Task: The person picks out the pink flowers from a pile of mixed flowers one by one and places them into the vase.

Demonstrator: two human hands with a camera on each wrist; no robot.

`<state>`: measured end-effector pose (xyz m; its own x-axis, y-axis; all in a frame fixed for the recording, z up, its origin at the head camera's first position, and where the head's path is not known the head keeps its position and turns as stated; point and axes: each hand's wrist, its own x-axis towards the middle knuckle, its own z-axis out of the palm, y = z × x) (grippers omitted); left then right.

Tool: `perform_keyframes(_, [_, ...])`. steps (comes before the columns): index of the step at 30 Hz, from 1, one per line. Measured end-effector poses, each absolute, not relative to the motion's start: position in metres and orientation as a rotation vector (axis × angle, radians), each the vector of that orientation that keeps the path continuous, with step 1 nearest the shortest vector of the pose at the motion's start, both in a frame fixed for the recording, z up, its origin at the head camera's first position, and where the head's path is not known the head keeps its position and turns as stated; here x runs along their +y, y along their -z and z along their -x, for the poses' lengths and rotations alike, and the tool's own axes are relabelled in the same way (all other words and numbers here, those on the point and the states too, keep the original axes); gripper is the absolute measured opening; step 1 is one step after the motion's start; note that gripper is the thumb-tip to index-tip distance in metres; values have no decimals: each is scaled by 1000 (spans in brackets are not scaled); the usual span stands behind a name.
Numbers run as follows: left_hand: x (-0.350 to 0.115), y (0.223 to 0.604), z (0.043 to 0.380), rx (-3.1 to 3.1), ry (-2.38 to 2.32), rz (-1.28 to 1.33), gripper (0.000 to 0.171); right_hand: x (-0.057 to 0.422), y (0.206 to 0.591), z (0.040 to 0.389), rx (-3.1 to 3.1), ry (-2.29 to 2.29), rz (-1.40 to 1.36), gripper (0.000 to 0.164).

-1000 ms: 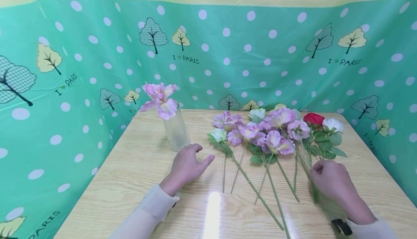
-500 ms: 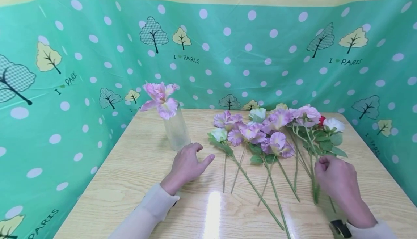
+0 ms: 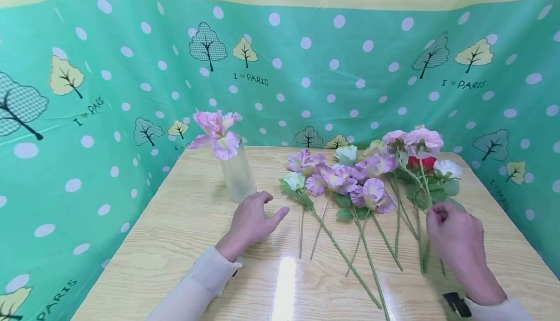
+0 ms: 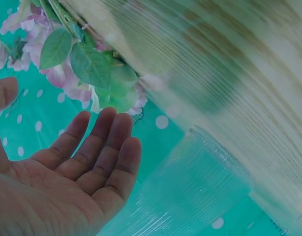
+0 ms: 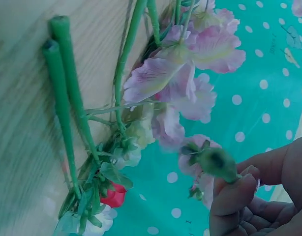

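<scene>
My right hand [image 3: 457,238] pinches the green stem of a pink artificial flower [image 3: 423,141] between thumb and fingertips. Its pink blooms stand above the other flowers, and in the right wrist view the cut stem end [image 5: 217,164] points at the camera. My left hand [image 3: 251,221] lies palm inward with fingers loosely bent, holding nothing. Right behind its fingertips stands a clear ribbed vase [image 3: 238,180], with one pink-lilac iris [image 3: 225,145] leaning out of the top. The left wrist view shows the vase [image 4: 195,177] beside the relaxed fingers [image 4: 124,162].
Several lilac irises [image 3: 334,177] lie on the wooden table [image 3: 175,258], stems toward the front. Among them are pale green-white roses [image 3: 294,181]. A red rose [image 3: 422,162] and a white rose [image 3: 447,167] lie at the right. A green dotted cloth [image 3: 306,68] hangs behind.
The pink flower in my right hand has risen from the pile and shifted right, its blooms now above the red rose. My left hand and the vase have stayed in place.
</scene>
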<state>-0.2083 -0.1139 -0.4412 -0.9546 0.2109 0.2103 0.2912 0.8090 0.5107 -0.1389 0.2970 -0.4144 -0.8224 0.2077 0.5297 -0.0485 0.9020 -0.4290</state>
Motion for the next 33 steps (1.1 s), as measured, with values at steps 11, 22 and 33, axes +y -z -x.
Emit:
perform_keyframes(11, [-113, 442, 209, -2861, 844, 389, 62, 278, 413, 142, -2401, -691, 126, 8])
perform_keyframes(22, [-111, 442, 209, -2851, 860, 412, 62, 255, 417, 143, -2413, -780, 58, 6])
perform_keyframes(33, [-107, 443, 208, -2847, 839, 407, 61, 233, 418, 144, -2422, -890, 38, 5])
